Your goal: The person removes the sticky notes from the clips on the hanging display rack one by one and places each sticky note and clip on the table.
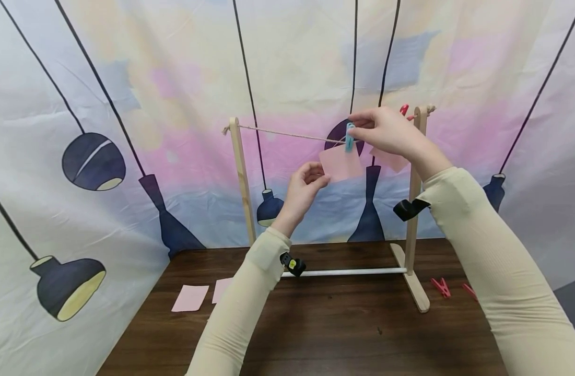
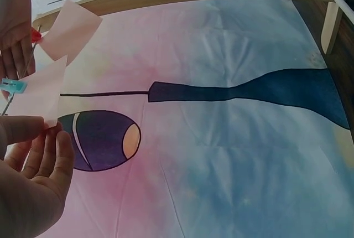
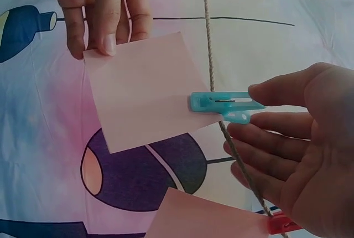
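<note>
My left hand (image 1: pixel 302 190) pinches the lower left corner of a square pink paper note (image 1: pixel 340 163) between thumb and fingers. A light blue clothespin (image 3: pixel 224 103) sits over the note's top edge at the twine (image 3: pixel 209 44). My right hand (image 3: pixel 293 138) pinches the clothespin's tail ends between thumb and index finger, its other fingers spread loosely behind the twine. Farther right, a second pink note (image 1: pixel 389 159) hangs from the twine by a red clothespin (image 3: pixel 283 223), partly behind my right hand in the head view.
The twine is tied between two wooden posts (image 1: pixel 242 180) of a stand with a white crossbar (image 1: pixel 348 272). Pink notes (image 1: pixel 190 298) lie on the dark wooden table (image 1: pixel 334 334) at left, partly behind my left sleeve. Red clothespins (image 1: pixel 441 288) lie at right. A lamp-patterned cloth (image 1: pixel 296 62) hangs behind.
</note>
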Action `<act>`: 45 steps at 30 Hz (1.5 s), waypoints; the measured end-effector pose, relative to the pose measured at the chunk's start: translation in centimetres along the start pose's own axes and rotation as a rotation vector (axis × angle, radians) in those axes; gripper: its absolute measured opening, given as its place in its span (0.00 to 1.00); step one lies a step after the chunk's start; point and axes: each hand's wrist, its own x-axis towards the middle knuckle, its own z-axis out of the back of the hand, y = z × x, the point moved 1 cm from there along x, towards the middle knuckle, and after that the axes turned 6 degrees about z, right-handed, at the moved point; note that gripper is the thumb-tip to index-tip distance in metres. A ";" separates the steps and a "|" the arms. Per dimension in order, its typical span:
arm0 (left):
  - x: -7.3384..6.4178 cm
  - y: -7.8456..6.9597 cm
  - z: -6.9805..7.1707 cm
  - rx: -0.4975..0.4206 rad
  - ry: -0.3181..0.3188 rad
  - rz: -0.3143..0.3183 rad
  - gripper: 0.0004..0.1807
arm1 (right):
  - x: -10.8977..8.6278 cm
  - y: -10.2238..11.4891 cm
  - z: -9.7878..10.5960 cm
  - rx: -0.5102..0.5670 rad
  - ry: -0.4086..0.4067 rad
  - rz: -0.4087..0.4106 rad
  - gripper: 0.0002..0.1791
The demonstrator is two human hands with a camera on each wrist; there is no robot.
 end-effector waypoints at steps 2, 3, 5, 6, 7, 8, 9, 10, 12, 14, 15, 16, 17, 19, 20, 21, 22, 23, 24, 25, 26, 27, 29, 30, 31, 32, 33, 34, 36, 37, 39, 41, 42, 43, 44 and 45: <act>0.0 0.0 0.0 0.000 -0.004 -0.001 0.15 | 0.0 0.0 0.0 0.007 0.007 -0.005 0.29; -0.1 0.0 0.0 0.000 -0.005 -0.001 0.14 | 0.1 0.0 0.0 0.013 0.010 -0.010 0.29; -0.1 0.1 0.0 0.004 -0.008 0.001 0.14 | 0.1 0.0 -0.1 0.022 0.017 -0.023 0.30; -0.2 0.1 0.0 0.007 -0.009 0.000 0.14 | 0.1 0.0 -0.1 0.022 0.019 -0.026 0.30; -0.2 0.1 0.0 0.009 -0.010 0.000 0.14 | 0.1 0.0 -0.1 0.021 0.022 -0.030 0.29; -0.2 0.1 0.0 0.012 -0.010 -0.002 0.14 | 0.1 0.1 -0.1 0.018 0.025 -0.033 0.29; -0.2 0.2 0.0 0.013 -0.010 -0.003 0.14 | 0.0 0.1 0.0 0.013 0.029 -0.036 0.29; -0.2 0.2 0.0 0.016 -0.012 -0.004 0.13 | 0.0 0.1 0.0 0.008 0.034 -0.037 0.29; -0.3 0.1 0.1 0.020 -0.016 -0.007 0.13 | -0.1 0.2 0.1 0.002 0.043 -0.037 0.28; -0.2 0.1 0.2 0.024 -0.021 -0.010 0.13 | -0.1 0.2 0.2 -0.001 0.050 -0.035 0.28; -0.2 0.1 0.2 0.024 -0.023 -0.012 0.13 | -0.1 0.3 0.3 0.000 0.050 -0.032 0.28; -0.2 0.1 0.2 0.027 -0.024 -0.015 0.13 | -0.1 0.3 0.3 0.003 0.047 -0.028 0.27; -0.1 0.1 0.3 0.028 -0.024 -0.019 0.13 | -0.1 0.3 0.3 0.007 0.039 -0.024 0.27; -0.1 0.1 0.3 0.033 -0.023 -0.025 0.13 | 0.0 0.3 0.2 0.014 0.016 -0.014 0.26; 0.0 0.1 0.3 0.035 -0.023 -0.029 0.13 | -0.1 0.3 0.2 0.020 0.001 -0.011 0.25; 0.0 0.1 0.3 0.041 -0.022 -0.030 0.13 | -0.1 0.3 0.1 0.028 -0.016 -0.009 0.24; 0.0 0.1 0.4 0.046 -0.023 -0.031 0.13 | -0.1 0.3 0.0 0.029 -0.032 -0.007 0.24; 0.0 0.1 0.4 0.050 -0.024 -0.030 0.13 | -0.1 0.4 -0.1 0.031 -0.050 -0.008 0.23; 0.0 0.1 0.5 0.055 -0.024 -0.029 0.13 | -0.1 0.4 -0.2 0.034 -0.066 -0.012 0.23; 0.0 0.1 0.5 0.057 -0.026 -0.027 0.13 | -0.2 0.4 -0.3 0.037 -0.080 -0.016 0.23; 0.0 0.1 0.6 0.060 -0.027 -0.025 0.13 | -0.2 0.5 -0.4 0.032 -0.097 -0.022 0.22; -0.1 0.1 0.6 0.064 -0.029 -0.022 0.13 | -0.2 0.5 -0.5 0.025 -0.112 -0.027 0.22; -0.1 0.1 0.8 0.069 -0.031 -0.018 0.12 | -0.2 0.6 -0.5 0.021 -0.147 -0.034 0.21; -0.2 0.2 0.8 0.072 -0.033 -0.017 0.12 | -0.2 0.7 -0.6 0.019 -0.164 -0.035 0.21; -0.2 0.2 0.9 0.074 -0.033 -0.017 0.12 | -0.2 0.8 -0.5 0.016 -0.181 -0.036 0.20; -0.2 0.2 0.9 0.076 -0.035 -0.018 0.12 | -0.3 0.9 -0.5 0.009 -0.199 -0.035 0.20; -0.2 0.2 1.0 0.078 -0.035 -0.019 0.12 | -0.3 1.0 -0.5 0.009 -0.215 -0.034 0.20; -0.2 0.2 1.0 0.079 -0.036 -0.020 0.12 | -0.3 1.1 -0.4 0.011 -0.231 -0.034 0.20; -0.1 0.2 1.1 0.078 -0.038 -0.021 0.12 | -0.4 1.4 -0.3 0.009 -0.263 -0.039 0.20; -0.1 0.2 1.1 0.077 -0.038 -0.021 0.12 | -0.5 1.5 -0.3 0.010 -0.279 -0.041 0.20; -0.1 0.2 1.2 0.079 -0.039 -0.019 0.12 | -0.6 1.8 -0.2 0.012 -0.307 -0.040 0.20; -0.1 0.2 1.3 0.080 -0.043 -0.017 0.12 | -0.6 1.9 -0.1 0.023 -0.330 -0.028 0.19; -0.1 0.2 1.3 0.080 -0.042 -0.015 0.12 | -0.7 1.9 0.0 0.027 -0.336 -0.023 0.19; -0.1 0.2 1.3 0.081 -0.042 -0.013 0.12 | -0.7 1.9 0.0 0.034 -0.339 -0.009 0.19; -0.1 0.2 1.3 0.083 -0.043 -0.012 0.12 | -0.8 1.9 0.1 0.035 -0.340 -0.002 0.19; 0.0 0.3 1.4 0.085 -0.041 -0.013 0.12 | -0.8 1.9 0.1 0.041 -0.342 0.008 0.19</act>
